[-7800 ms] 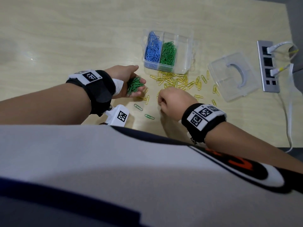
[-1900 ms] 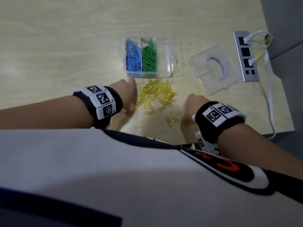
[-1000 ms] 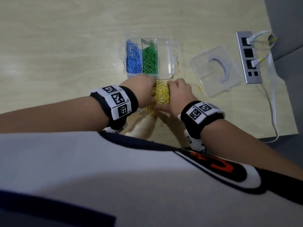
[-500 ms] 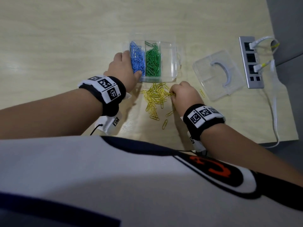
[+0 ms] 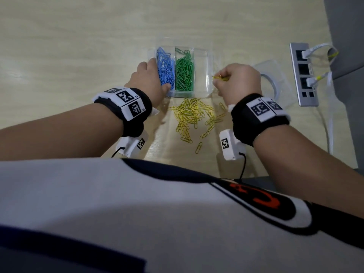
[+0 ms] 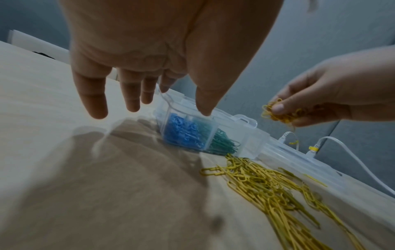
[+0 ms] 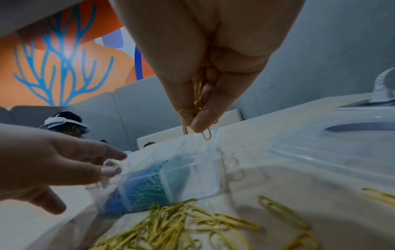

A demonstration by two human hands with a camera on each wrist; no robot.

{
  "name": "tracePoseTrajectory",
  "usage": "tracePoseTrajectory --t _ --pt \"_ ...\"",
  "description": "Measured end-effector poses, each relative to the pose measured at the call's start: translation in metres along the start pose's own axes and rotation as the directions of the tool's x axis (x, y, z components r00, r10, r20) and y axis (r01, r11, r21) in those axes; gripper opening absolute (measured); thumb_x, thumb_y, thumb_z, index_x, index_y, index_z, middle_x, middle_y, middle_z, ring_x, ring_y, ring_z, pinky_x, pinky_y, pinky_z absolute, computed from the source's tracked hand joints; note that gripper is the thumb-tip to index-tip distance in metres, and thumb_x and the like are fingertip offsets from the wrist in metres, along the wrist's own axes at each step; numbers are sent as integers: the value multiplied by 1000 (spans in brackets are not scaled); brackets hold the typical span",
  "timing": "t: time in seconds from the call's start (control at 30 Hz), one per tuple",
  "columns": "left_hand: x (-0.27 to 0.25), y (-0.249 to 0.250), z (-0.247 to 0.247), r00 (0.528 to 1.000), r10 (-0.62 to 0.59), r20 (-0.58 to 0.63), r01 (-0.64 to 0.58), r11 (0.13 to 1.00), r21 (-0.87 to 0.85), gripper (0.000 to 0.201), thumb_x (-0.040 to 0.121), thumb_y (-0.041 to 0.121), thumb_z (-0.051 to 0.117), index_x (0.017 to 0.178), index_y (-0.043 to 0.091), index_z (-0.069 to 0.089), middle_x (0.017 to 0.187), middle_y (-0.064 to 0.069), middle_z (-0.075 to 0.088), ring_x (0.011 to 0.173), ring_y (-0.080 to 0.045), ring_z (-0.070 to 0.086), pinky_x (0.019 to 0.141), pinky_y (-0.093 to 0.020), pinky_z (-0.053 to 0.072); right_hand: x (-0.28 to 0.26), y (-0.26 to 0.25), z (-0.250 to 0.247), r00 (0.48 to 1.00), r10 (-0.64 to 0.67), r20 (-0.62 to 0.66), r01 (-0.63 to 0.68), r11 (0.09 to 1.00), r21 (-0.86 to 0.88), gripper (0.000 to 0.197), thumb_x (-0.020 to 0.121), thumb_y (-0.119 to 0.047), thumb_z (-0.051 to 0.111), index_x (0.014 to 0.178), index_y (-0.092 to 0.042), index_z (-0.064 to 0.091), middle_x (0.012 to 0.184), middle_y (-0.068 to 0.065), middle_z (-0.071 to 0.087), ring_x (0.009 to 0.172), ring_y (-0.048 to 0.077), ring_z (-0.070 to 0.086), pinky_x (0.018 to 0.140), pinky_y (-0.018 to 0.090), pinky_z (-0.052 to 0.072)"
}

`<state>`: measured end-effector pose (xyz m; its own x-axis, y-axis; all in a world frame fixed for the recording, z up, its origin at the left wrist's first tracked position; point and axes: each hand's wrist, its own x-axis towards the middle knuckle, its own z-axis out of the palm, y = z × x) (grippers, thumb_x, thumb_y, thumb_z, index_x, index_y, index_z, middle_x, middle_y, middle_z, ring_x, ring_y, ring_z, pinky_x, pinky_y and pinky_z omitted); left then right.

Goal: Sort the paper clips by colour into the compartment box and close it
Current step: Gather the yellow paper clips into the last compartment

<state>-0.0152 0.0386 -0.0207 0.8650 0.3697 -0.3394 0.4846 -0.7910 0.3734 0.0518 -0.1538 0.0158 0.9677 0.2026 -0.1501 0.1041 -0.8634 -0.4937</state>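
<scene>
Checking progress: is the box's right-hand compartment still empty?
Empty: the right-hand compartment shows only clear plastic; the right hand holds yellow clips beside it.

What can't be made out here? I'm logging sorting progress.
- Lid: head view, near part hidden by the right hand.
- Clips in that hand: bunched under the fingers, count unreadable.
- Left fingertips: head view, hidden behind the left hand; the box grip shows only in wrist views.
- Third compartment's floor: blurred in wrist views.
</scene>
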Motion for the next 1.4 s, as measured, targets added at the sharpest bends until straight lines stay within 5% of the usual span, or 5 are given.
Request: tracePoseTrajectory --t 0.37,0.57,0.83,1.13,1.4 --pt "1 -1 1 1000 -12 7 12 1000 10 70 89 43 58 143 13 24 137 -15 38 121 -36 46 97 -49 43 8 -7 1 1000 -5 -24 7 995 97 21 93 -21 52 109 -19 66 108 -2 67 92 16 64 86 30 53" --pt "2 -2 3 1000 -1 -2 1 1000 20 71 90 43 57 143 11 24 137 -17 39 121 -37 46 97 -49 43 -18 22 13 921 312 231 -226 915 -334 38 92 -30 50 120 -5 53 127 17 48 104 32 52 76 33 40" --pt "10 -9 -7 999 -23 -23 24 1000 21 68 90 42 57 141 10 28 137 -18 39 121 -38 46 98 -47 40 -47 -2 54 923 -10 384 180 895 -409 109 65 -79 60 147 -18 22 149 9 26 130 32 31 101 46 38" --pt "12 -12 -14 999 -28 -19 28 999 29 68 91 41 56 143 9 26 137 -20 40 120 -40 47 97 -46 39 -43 7 58 868 -284 407 434 831 -347 31 94 -19 50 125 -17 51 127 8 45 113 31 39 87 45 48" --pt "11 -12 -14 1000 -28 -13 28 999 20 68 92 40 56 144 10 25 137 -20 40 119 -39 48 97 -46 40 -22 21 40 917 -235 322 351 859 -372 28 92 -3 49 113 -11 65 107 11 57 95 29 58 81 33 47"
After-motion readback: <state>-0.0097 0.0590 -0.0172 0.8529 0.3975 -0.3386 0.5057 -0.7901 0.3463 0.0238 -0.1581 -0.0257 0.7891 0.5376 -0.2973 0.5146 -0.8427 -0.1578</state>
